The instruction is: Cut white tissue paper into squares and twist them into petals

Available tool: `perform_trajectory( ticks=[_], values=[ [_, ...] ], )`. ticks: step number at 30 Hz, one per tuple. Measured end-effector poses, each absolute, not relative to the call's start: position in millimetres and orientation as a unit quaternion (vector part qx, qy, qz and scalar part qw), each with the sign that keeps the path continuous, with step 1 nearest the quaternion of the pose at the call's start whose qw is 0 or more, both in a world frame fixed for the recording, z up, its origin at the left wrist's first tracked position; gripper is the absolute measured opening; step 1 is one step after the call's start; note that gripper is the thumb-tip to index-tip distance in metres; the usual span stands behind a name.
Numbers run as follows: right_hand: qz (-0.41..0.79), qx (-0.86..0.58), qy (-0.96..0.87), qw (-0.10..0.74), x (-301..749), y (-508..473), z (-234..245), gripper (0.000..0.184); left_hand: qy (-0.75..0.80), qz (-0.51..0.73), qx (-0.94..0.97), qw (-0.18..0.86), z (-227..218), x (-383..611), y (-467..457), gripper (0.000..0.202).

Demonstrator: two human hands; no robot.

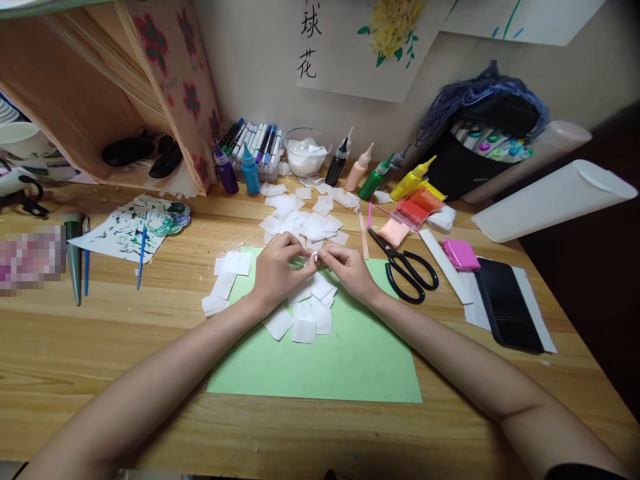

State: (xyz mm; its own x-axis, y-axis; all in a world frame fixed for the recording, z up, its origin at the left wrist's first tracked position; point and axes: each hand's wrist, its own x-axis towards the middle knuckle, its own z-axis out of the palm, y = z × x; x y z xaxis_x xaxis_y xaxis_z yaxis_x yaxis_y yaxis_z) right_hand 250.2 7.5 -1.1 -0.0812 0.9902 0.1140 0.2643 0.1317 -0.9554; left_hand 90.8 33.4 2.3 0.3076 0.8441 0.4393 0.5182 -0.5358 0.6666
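Note:
Fingertips of my left hand [281, 268] and my right hand [349, 268] meet over the far part of a green sheet of paper [320, 373]. Pinched between them is a small white paper piece [315, 256], partly covered by the fingers. Below the hands, several white paper squares [304, 330] lie loosely overlapped on the green sheet. More white squares [225, 283] rest at its left edge, partly on the wood. Beyond the hands spreads a loose heap of white squares [295, 217].
Black-handled scissors [407, 273] lie right of the sheet, near a phone [510, 303] and a pink packet [460, 255]. Paint bottles [360, 170], a glass bowl [306, 153] and markers [255, 143] line the back. Brushes [142, 257] and a paint-stained paper [123, 230] are at left.

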Motion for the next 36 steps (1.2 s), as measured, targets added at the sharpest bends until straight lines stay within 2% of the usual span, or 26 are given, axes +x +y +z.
perform_trajectory(
  ticks=[12, 36],
  values=[
    [0.408, -0.522, -0.600, 0.448, 250.2, 6.1, -3.5, 0.016, 0.428, 0.416, 0.772, 0.219, 2.8, 90.8, 34.5, 0.008],
    [0.425, -0.518, -0.581, 0.462, 251.2, 6.9, -3.9, 0.018, 0.411, 0.414, 0.781, 0.223, 3.8, 90.7, 34.1, 0.010]
  ],
)
